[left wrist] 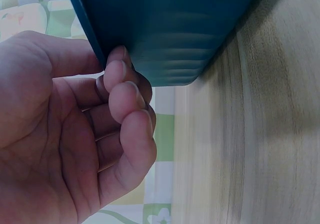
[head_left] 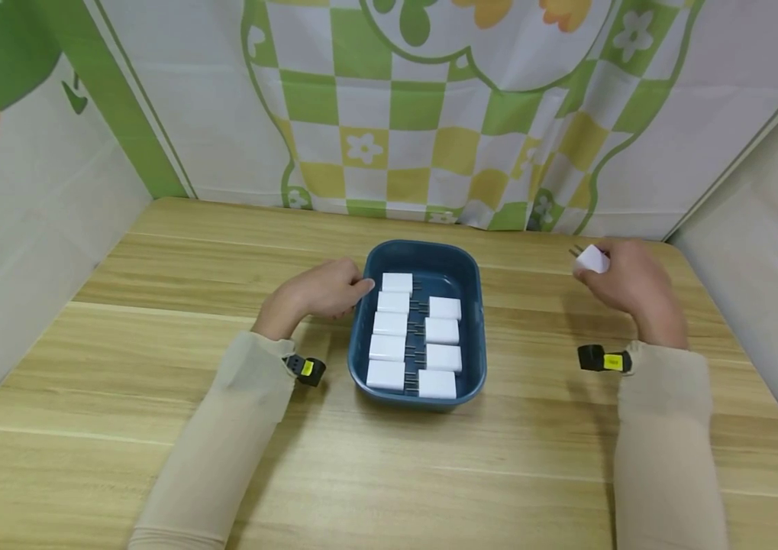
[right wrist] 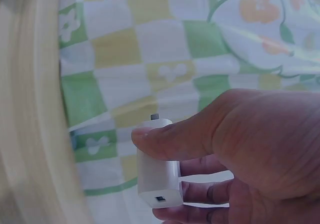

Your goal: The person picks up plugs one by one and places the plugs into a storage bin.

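Note:
A dark blue plastic bin (head_left: 447,263) stands mid-table, holding white charger plugs (head_left: 389,324) in two columns, prongs facing the middle. The left column is longer than the right one. My left hand (head_left: 328,290) pinches the bin's left rim between thumb and curled fingers; the left wrist view shows the fingertips against the outer wall (left wrist: 165,33). Off to the right, above the table, my right hand (head_left: 632,279) grips a single white charger plug (right wrist: 159,176) between thumb and fingers. Its prongs point left in the head view, and a small port shows on its opposite end.
The wooden table (head_left: 519,473) runs back to a green, white and yellow checked curtain (head_left: 416,107). White fabric walls (head_left: 773,191) close in both sides. Each wrist wears a small black camera (head_left: 309,370) on a strap.

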Demonstrator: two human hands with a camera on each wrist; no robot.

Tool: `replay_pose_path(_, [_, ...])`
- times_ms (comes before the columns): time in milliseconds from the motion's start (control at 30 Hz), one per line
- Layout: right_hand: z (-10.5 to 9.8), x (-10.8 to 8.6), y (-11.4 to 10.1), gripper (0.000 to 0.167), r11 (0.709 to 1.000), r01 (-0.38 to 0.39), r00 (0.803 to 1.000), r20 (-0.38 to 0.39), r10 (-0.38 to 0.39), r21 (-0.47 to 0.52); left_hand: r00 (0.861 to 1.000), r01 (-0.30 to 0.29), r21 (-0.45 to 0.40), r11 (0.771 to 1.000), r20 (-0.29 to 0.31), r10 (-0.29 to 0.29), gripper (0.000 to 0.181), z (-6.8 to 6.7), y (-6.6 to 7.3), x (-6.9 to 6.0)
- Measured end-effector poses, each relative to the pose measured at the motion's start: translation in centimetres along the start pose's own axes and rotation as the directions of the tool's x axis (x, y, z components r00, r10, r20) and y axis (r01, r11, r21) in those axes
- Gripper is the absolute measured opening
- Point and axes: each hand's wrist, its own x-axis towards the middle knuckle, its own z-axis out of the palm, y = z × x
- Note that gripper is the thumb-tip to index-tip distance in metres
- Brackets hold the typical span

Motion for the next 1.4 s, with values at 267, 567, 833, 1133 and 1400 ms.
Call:
replay_pose_path(267, [-0.8, -0.8, -2.1, 0.055, 0.999, 0.034, 0.999, -0.012, -0.034, 0.026, 1.0, -0.001, -0.002, 1.0, 0.004, 0.001, 0.046, 0.0, -0.1, 0.0])
replay_pose_path(567, [-1.1, -1.4, -4.8, 0.06, 0.998, 0.066, 0.998, -0.002, -0.066, 0.019, 1.0, 0.002, 0.002, 1.0, 0.006, -0.002, 0.046, -0.1, -0.2, -0.1])
replay_pose_path(833, [-1.1, -2.0, -6.4, 0.056, 0.995, 0.103, 0.994, -0.022, -0.103, 0.014, 1.0, -0.002, 0.019, 1.0, 0.002, 0.002, 0.046, -0.2, -0.1, -0.2])
replay_pose_path(1133, [-0.8, -2.7, -8.4, 0.051, 0.985, 0.172, 0.984, -0.048, -0.171, 0.005, 1.0, 0.001, 0.019, 1.0, 0.004, -0.001, 0.046, -0.2, -0.1, -0.2])
replay_pose_path(1400, [-0.2, -2.9, -9.6, 0.051, 0.978, 0.21, 0.977, -0.033, -0.21, 0.001, 1.0, 0.009, 0.02, 1.0, 0.002, -0.009, 0.045, 0.1, -0.1, 0.1])
